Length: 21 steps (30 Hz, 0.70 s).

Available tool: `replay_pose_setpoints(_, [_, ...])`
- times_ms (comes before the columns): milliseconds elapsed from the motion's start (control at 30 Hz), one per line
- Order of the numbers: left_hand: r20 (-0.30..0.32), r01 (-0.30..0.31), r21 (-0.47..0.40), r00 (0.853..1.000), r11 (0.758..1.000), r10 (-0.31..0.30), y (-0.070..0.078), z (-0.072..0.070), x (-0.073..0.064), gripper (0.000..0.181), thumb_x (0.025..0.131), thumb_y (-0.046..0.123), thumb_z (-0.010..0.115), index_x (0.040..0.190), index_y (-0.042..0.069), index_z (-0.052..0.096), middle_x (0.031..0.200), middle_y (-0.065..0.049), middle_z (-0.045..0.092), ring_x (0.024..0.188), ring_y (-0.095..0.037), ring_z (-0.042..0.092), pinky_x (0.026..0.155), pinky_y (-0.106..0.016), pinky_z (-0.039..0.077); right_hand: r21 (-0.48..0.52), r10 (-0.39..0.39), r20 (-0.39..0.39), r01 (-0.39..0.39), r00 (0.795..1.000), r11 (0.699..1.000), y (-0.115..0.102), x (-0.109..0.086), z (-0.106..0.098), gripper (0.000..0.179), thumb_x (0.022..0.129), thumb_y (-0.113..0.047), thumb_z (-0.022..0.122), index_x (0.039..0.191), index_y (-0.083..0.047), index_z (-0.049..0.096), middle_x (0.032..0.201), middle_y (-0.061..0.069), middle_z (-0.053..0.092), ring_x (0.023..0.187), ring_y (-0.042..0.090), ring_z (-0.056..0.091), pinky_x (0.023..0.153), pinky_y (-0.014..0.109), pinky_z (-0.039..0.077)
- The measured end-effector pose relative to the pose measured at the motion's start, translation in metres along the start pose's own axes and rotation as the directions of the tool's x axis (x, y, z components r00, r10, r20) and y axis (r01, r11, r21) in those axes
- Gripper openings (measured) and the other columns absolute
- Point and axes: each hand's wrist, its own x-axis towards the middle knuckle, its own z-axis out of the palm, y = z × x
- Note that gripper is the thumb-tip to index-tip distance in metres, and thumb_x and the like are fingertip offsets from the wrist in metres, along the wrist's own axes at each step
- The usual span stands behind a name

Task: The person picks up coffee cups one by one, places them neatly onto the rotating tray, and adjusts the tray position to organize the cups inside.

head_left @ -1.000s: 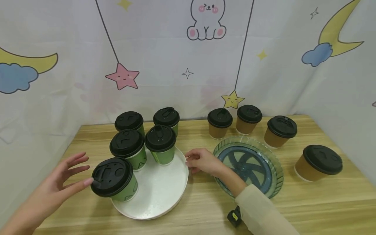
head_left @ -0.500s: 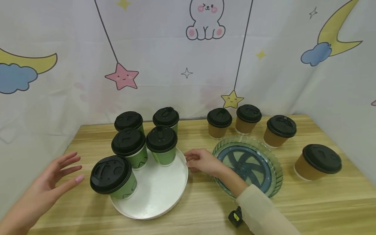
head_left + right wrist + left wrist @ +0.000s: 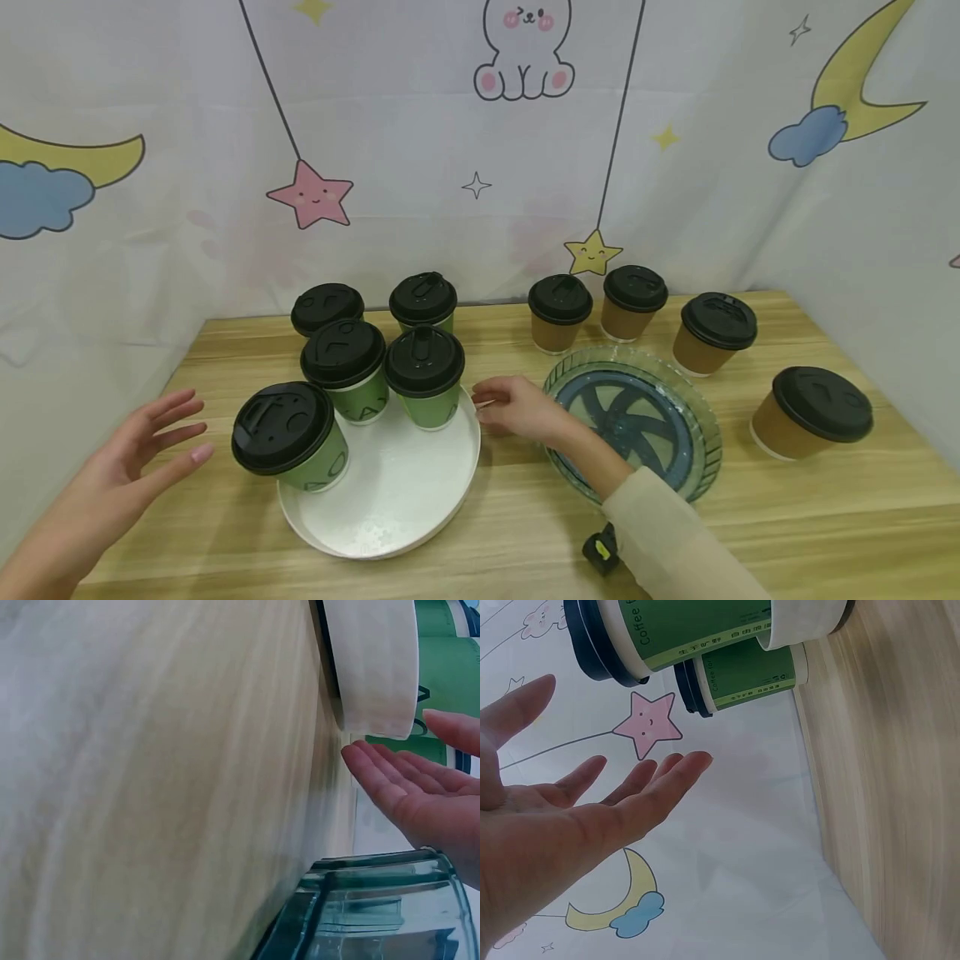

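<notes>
A round white plate [image 3: 397,521] with an upright wall bears three green paper cups with black lids: a front-left cup [image 3: 311,462], a middle cup [image 3: 360,396] and a right cup [image 3: 429,404]. My right hand [image 3: 517,408] is at the plate's right rim, fingers extended and fingertips right by the wall. In the right wrist view its thumb stands apart from the fingers, below the plate wall [image 3: 375,667]. To the left of the front-left cup, my left hand [image 3: 120,479] hovers with fingers spread and nothing in it.
Two more green cups, a left one [image 3: 327,308] and a right one [image 3: 423,300], stand behind the plate. A ribbed glass dish [image 3: 708,454] lies under my right forearm. Several brown lidded cups [image 3: 705,350] curve around it. A small black object [image 3: 602,550] sits near my right sleeve.
The plate has turned clockwise with its three cups: the front-left one moved back, the middle one right, the right one forward. My left hand drew away leftward; my right hand stayed at the rim.
</notes>
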Motion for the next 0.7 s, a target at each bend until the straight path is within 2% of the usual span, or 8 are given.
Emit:
replay_pose_setpoints(167, [-0.006, -0.019, -0.013, 1.000, 1.000, 0.018, -0.0016, 0.0005, -0.0001, 0.062, 0.093, 0.015, 0.054, 0.145, 0.017, 0.019, 0.131, 0.011, 0.033, 0.104, 0.016, 0.037, 0.072, -0.005, 0.040, -0.008, -0.023, 0.030, 0.024, 0.999, 1.000, 0.0013, 0.0001, 0.0006, 0.040, 0.089, 0.001, 0.053, 0.126, 0.014, 0.042, 0.119, 0.025, 0.053, 0.111, 0.032, 0.051, 0.085, 0.031, 0.048])
replay_pose_setpoints(367, [0.008, 0.013, -0.001, 1.000, 1.000, -0.013, -0.0026, 0.0014, -0.0008, 0.062, 0.094, 0.019, 0.053, 0.145, 0.016, 0.017, 0.132, 0.009, 0.032, 0.102, 0.017, 0.036, 0.071, -0.006, 0.040, 0.003, 0.012, 0.034, -0.012, 0.999, 1.000, 0.0007, -0.0032, -0.0012, 0.037, 0.090, 0.000, 0.051, 0.124, 0.015, 0.045, 0.113, 0.024, 0.058, 0.101, 0.029, 0.059, 0.079, 0.036, 0.051])
replay_pose_setpoints(567, [0.021, 0.030, 0.012, 0.999, 0.999, -0.030, -0.0025, 0.0023, -0.0013, 0.062, 0.094, 0.021, 0.052, 0.145, 0.016, 0.016, 0.133, 0.006, 0.031, 0.101, 0.017, 0.035, 0.069, -0.007, 0.040, 0.043, 0.052, 0.048, -0.054, 0.998, 0.998, -0.0007, -0.0062, -0.0038, 0.037, 0.089, -0.001, 0.052, 0.122, 0.016, 0.046, 0.098, 0.024, 0.063, 0.086, 0.033, 0.064, 0.071, 0.040, 0.054])
replay_pose_setpoints(700, [0.015, 0.017, 0.010, 1.000, 1.000, -0.017, -0.0027, 0.0030, -0.0011, 0.061, 0.094, 0.020, 0.052, 0.145, 0.015, 0.017, 0.132, 0.009, 0.031, 0.102, 0.017, 0.035, 0.070, -0.006, 0.040, 0.028, 0.037, 0.039, -0.039, 0.999, 0.999, -0.0010, -0.0047, -0.0033, 0.039, 0.089, -0.002, 0.053, 0.124, 0.012, 0.046, 0.108, 0.024, 0.060, 0.094, 0.031, 0.061, 0.073, 0.039, 0.053])
